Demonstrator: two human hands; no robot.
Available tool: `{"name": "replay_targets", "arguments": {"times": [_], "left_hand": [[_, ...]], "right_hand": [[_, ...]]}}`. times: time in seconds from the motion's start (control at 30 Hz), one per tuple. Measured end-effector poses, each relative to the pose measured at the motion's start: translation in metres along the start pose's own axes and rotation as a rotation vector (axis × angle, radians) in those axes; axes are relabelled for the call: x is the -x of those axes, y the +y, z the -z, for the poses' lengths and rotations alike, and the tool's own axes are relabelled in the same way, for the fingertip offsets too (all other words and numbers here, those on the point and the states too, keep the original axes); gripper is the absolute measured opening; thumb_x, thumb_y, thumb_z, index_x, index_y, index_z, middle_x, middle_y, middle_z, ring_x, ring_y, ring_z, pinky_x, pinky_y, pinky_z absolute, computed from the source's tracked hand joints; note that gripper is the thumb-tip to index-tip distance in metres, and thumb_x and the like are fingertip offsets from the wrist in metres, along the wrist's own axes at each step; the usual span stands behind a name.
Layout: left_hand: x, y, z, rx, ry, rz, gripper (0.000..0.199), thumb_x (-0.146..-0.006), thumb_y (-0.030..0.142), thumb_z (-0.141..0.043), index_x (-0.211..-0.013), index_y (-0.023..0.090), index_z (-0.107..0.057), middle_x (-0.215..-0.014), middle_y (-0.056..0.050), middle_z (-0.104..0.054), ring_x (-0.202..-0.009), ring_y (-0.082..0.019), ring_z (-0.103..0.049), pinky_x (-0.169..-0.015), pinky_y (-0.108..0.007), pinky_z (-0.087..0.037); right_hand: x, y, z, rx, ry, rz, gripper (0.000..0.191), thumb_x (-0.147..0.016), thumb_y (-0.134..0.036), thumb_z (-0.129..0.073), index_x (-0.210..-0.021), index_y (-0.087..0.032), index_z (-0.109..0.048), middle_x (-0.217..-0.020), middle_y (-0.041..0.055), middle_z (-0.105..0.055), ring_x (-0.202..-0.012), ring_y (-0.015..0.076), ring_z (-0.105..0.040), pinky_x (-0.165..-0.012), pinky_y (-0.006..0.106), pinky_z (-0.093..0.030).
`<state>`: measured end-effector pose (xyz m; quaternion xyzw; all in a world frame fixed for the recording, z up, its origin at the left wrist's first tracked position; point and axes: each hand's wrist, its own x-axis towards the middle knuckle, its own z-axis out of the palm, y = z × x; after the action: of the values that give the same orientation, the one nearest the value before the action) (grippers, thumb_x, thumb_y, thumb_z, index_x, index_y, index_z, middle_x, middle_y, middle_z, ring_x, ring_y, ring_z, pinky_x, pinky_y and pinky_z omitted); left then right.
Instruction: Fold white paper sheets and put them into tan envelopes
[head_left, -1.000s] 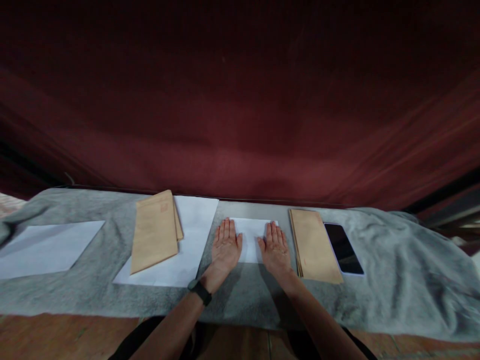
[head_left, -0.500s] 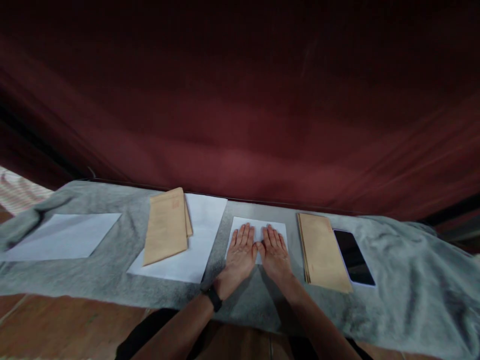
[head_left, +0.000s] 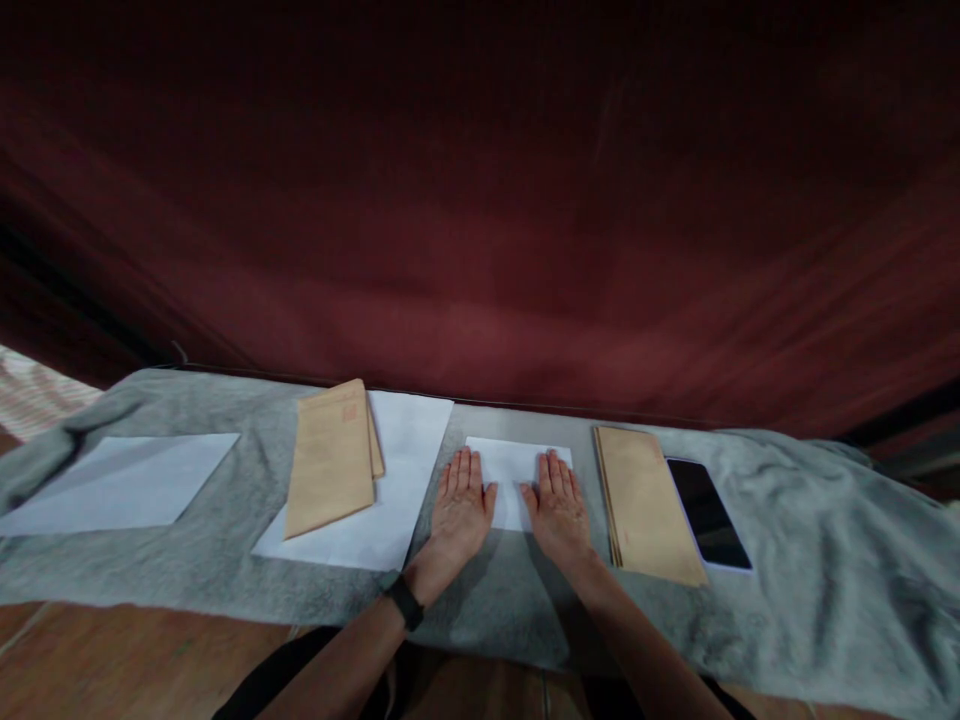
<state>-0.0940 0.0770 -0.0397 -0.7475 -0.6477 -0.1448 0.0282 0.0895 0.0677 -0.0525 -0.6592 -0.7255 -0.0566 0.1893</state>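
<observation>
A folded-looking white sheet of paper [head_left: 510, 485] lies flat on the grey cloth in front of me. My left hand [head_left: 463, 505] rests palm down over its left edge, fingers stretched out and the thumb apart. On the right part of the sheet my right hand [head_left: 556, 507] lies palm down as well, fingers extended. Between the two thumbs the middle of the paper shows. Neither hand grips anything. A stack of brown envelopes [head_left: 649, 505] lies just right of my right hand.
A phone [head_left: 709, 513] with a dark screen lies beside the envelope stack. To the left, more brown envelopes [head_left: 330, 460] rest on large white sheets [head_left: 409, 440]. Another white sheet [head_left: 127, 480] is farther left. Behind the grey cloth [head_left: 217, 560] rises a dark red surface [head_left: 480, 250].
My hands have slid apart over the white sheet, the left one to the left and the right one slightly to the right. More of the paper's middle now shows.
</observation>
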Motion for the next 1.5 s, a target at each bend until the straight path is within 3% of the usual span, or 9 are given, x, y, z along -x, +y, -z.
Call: {"name": "replay_targets", "arguments": {"times": [0.1, 0.2, 0.4, 0.73, 1.03, 1.13, 1.23, 1.33, 1.5], "left_hand": [[-0.002, 0.004, 0.004, 0.000, 0.048, -0.040, 0.060, -0.102, 0.034, -0.036, -0.155, 0.005, -0.037, -0.162, -0.020, -0.037, -0.153, -0.030, -0.031, -0.124, -0.049, -0.029], [-0.003, 0.013, 0.006, -0.004, 0.082, -0.179, 0.058, -0.101, 0.028, -0.035, -0.158, 0.015, -0.035, -0.164, -0.011, -0.036, -0.155, -0.027, -0.025, -0.126, -0.053, -0.024], [-0.003, 0.022, -0.001, -0.025, -0.092, -0.262, 0.058, -0.099, 0.022, -0.033, -0.157, 0.020, -0.038, -0.163, -0.008, -0.039, -0.153, -0.027, -0.032, -0.124, -0.054, -0.026], [-0.012, 0.004, 0.002, 0.105, -0.091, 0.010, 0.059, -0.099, 0.026, -0.038, -0.152, 0.001, -0.040, -0.161, -0.025, -0.035, -0.151, -0.033, -0.033, -0.122, -0.052, -0.032], [-0.035, -0.017, 0.022, 0.437, -0.020, 0.160, 0.071, -0.090, 0.021, -0.055, -0.155, 0.003, -0.034, -0.136, -0.023, -0.062, -0.127, -0.033, -0.060, -0.109, -0.046, -0.048], [-0.041, -0.021, 0.025, 0.557, -0.070, 0.257, 0.079, -0.083, 0.015, -0.060, -0.156, 0.004, -0.031, -0.127, -0.019, -0.067, -0.116, -0.030, -0.066, -0.102, -0.041, -0.052], [-0.044, -0.025, 0.027, 0.673, -0.149, 0.367, 0.084, -0.081, 0.012, -0.061, -0.158, 0.008, -0.028, -0.094, -0.007, -0.072, -0.087, -0.023, -0.071, -0.083, -0.034, -0.056], [-0.044, -0.028, 0.029, 0.800, -0.228, 0.438, 0.091, -0.078, 0.010, -0.062, -0.160, 0.011, -0.025, -0.066, 0.004, -0.062, -0.062, -0.018, -0.064, -0.063, -0.027, -0.050], [-0.038, -0.028, 0.035, 0.937, -0.306, 0.416, 0.094, -0.078, 0.009, -0.060, -0.162, 0.013, -0.018, -0.061, 0.008, -0.057, -0.053, -0.014, -0.057, -0.054, -0.024, -0.043]], "right_hand": [[-0.001, -0.002, 0.002, -0.014, -0.004, -0.020, 0.061, -0.107, -0.039, -0.030, -0.154, -0.002, -0.039, -0.160, 0.0221, -0.038, -0.149, 0.0309, -0.036, -0.122, 0.050, -0.028], [-0.004, -0.008, 0.006, -0.050, -0.061, 0.034, 0.056, -0.107, -0.033, -0.028, -0.155, -0.007, -0.040, -0.161, 0.0169, -0.038, -0.151, 0.0266, -0.034, -0.124, 0.048, -0.027], [-0.005, -0.014, 0.005, -0.049, -0.078, 0.158, 0.050, -0.107, -0.025, -0.030, -0.153, -0.014, -0.046, -0.162, 0.0110, -0.039, -0.151, 0.0239, -0.035, -0.124, 0.046, -0.025], [-0.002, 0.001, 0.007, 0.024, -0.028, 0.034, 0.057, -0.107, -0.038, -0.038, -0.154, -0.006, -0.041, -0.161, 0.0209, -0.038, -0.147, 0.0325, -0.039, -0.120, 0.049, -0.030], [-0.001, 0.003, 0.007, 0.021, -0.045, -0.016, 0.062, -0.107, -0.044, -0.034, -0.155, -0.005, -0.038, -0.160, 0.0213, -0.039, -0.148, 0.0324, -0.039, -0.120, 0.050, -0.028], [-0.002, 0.004, 0.008, 0.015, -0.050, -0.017, 0.062, -0.106, -0.043, -0.034, -0.155, -0.006, -0.039, -0.161, 0.0209, -0.037, -0.148, 0.0323, -0.038, -0.120, 0.050, -0.028], [-0.003, 0.005, 0.011, -0.007, -0.065, -0.011, 0.062, -0.106, -0.043, -0.034, -0.155, -0.005, -0.039, -0.161, 0.0209, -0.036, -0.149, 0.0323, -0.037, -0.120, 0.052, -0.028], [-0.003, 0.002, 0.015, -0.036, -0.077, 0.023, 0.059, -0.107, -0.040, -0.033, -0.155, -0.006, -0.039, -0.161, 0.0188, -0.037, -0.150, 0.0303, -0.034, -0.122, 0.051, -0.027], [0.004, -0.010, 0.020, -0.086, -0.101, 0.157, 0.055, -0.107, -0.036, -0.033, -0.157, -0.014, -0.038, -0.164, 0.0119, -0.036, -0.152, 0.0255, -0.033, -0.123, 0.048, -0.027]]}}
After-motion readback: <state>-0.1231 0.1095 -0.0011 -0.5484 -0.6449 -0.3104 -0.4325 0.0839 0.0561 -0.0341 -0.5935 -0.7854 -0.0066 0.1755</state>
